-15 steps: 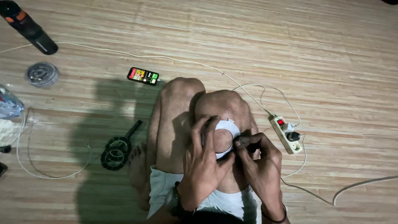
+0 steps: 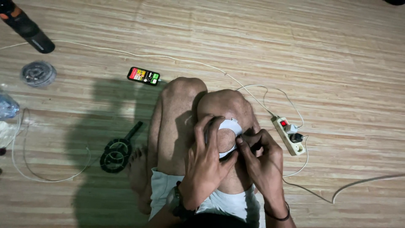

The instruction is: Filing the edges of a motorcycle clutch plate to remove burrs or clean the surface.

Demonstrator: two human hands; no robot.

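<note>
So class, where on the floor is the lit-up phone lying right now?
In the head view the phone lies on the wooden floor, upper left of centre, just beyond the person's raised knees, beside the white cable.

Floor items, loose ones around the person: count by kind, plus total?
Phone, screen lit: 1
Power strip, white: 1
Black tool, top left: 1
Round grey container: 1
Black ring-shaped tool with handle: 1
Clear plastic bottle, left edge: 1
Total: 6
</note>
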